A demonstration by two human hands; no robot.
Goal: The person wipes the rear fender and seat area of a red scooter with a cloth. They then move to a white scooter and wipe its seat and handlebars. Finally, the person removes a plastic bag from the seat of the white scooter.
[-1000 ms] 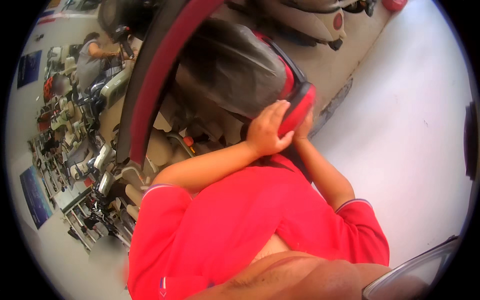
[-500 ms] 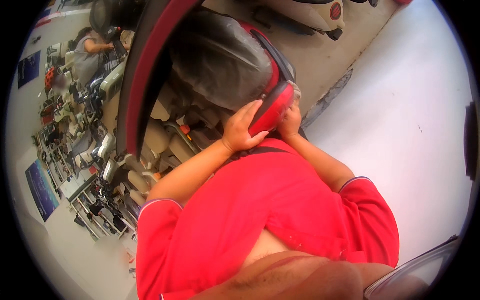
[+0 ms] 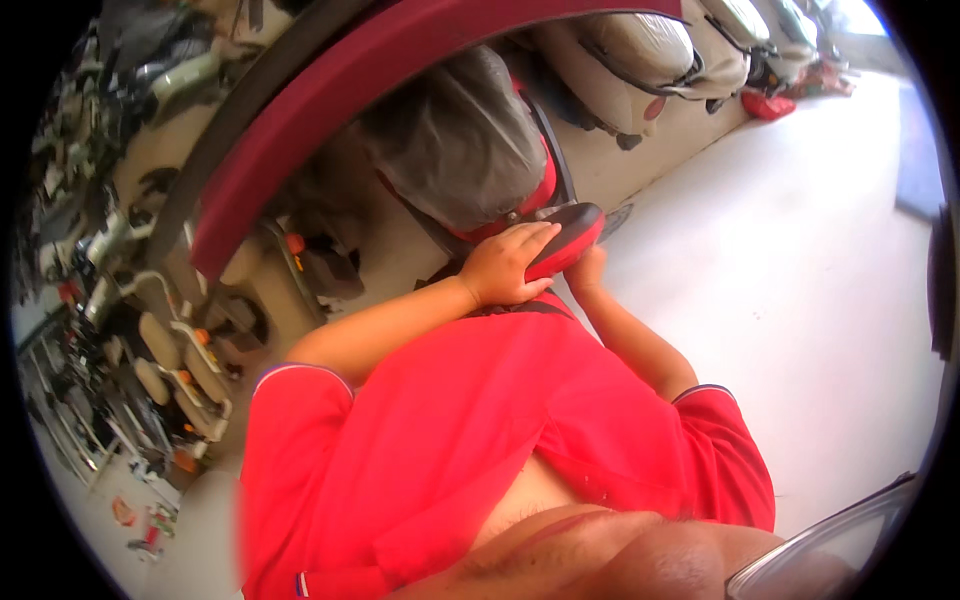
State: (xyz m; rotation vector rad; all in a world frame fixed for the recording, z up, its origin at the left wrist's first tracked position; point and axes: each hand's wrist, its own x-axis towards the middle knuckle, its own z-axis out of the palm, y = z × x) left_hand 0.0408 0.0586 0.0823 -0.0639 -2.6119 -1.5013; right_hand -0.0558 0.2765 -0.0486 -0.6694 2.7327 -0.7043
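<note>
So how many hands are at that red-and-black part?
2: the left hand on the left of the red-and-black part; the right hand at its right end, partly hidden.

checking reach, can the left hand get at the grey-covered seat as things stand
Likely yes: the left hand lies on the red-and-black pad, near the closer end of the grey-covered seat, with no barrier showing between. The dark red arch hides the far end, so reach there is unclear.
</note>
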